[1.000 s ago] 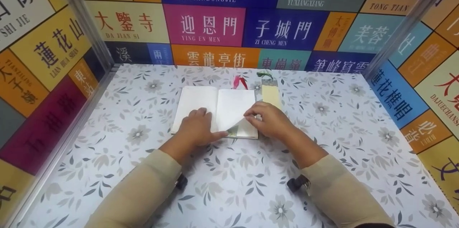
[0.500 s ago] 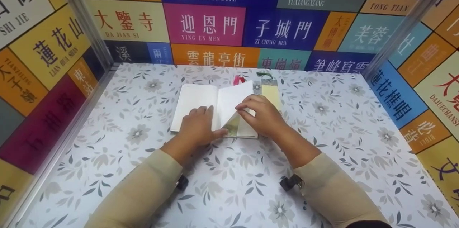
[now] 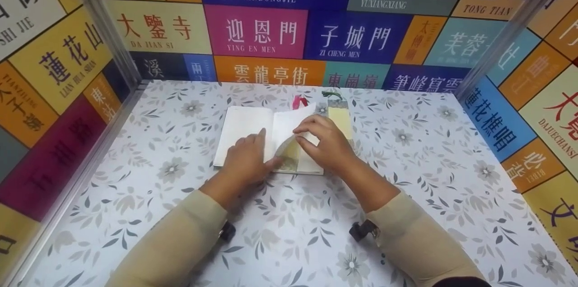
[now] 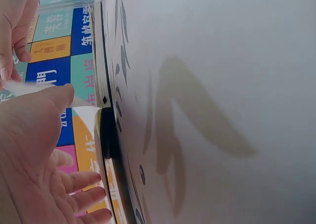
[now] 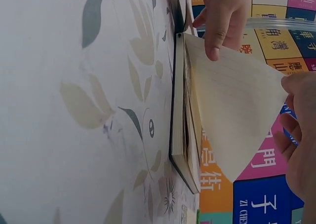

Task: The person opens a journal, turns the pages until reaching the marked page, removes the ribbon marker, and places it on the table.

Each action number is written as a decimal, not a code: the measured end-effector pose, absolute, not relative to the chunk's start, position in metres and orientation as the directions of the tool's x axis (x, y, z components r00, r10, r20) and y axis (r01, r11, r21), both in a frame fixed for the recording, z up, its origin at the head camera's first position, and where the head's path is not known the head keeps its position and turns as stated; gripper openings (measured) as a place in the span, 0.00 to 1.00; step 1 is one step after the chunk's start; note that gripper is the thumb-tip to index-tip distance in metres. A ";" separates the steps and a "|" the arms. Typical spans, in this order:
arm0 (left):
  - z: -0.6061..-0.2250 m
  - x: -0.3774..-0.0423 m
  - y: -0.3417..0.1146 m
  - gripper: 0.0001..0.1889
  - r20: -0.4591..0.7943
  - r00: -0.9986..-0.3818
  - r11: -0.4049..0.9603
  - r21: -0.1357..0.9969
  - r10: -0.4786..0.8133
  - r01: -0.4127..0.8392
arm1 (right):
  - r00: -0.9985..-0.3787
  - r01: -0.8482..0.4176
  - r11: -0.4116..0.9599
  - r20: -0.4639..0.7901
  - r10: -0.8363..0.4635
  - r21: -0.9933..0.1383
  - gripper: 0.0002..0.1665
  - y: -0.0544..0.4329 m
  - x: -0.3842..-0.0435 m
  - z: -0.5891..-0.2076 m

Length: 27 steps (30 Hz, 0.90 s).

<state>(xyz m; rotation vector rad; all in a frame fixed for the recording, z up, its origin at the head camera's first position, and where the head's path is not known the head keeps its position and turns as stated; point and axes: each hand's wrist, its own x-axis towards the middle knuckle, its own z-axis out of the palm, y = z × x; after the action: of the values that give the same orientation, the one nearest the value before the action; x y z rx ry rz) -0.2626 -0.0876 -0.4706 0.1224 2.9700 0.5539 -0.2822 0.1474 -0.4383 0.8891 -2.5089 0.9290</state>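
Observation:
An open notebook [image 3: 244,122] with blank, pale pages lies on the patterned table. My left hand [image 3: 246,156] rests on its left side with the fingers extended and the thumb reaching toward the gutter. Between thumb and finger, my right hand [image 3: 328,145] pinches the corner of a page [image 5: 237,95], which is lifted and bent up from the right side. Beneath the raised page a yellow-green strip [image 3: 290,159] shows inside the notebook. In the left wrist view the left fingers [image 4: 81,199] are spread beside the notebook's edge.
Right of the notebook lies a pale yellow bookmark [image 3: 339,118] with a green tassel [image 3: 333,94]. A red-pink ribbon [image 3: 298,102] sticks out past the notebook's top edge. Panels with large lettering [image 3: 266,32] enclose the table [image 3: 402,178] at the back and sides.
My right hand has moved a little left and away from me, lifting the page corner further, so more of the yellow-green strip shows. The left hand has barely shifted.

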 end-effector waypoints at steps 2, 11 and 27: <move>-0.470 -0.263 -0.089 0.57 -0.098 -0.992 0.920 0.391 0.078 0.034 | -0.763 -0.642 0.595 0.479 -0.434 -0.483 0.11 0.149 -0.284 -0.439; -0.467 -0.265 -0.097 0.63 0.035 -0.999 0.868 0.497 -0.014 0.005 | -0.879 -0.477 0.666 0.306 -0.366 -0.573 0.18 0.155 -0.288 -0.443; -0.468 -0.264 -0.104 0.66 0.129 -0.991 0.939 0.338 0.026 0.068 | -0.936 -0.330 0.768 0.085 -0.341 -0.549 0.24 0.155 -0.295 -0.452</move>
<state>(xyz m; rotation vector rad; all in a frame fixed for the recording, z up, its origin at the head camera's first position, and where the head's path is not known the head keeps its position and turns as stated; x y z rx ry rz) -0.2640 -0.1036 -0.4679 0.0783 3.2141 0.5681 -0.2951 0.1550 -0.4517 0.5643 -2.9726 0.9168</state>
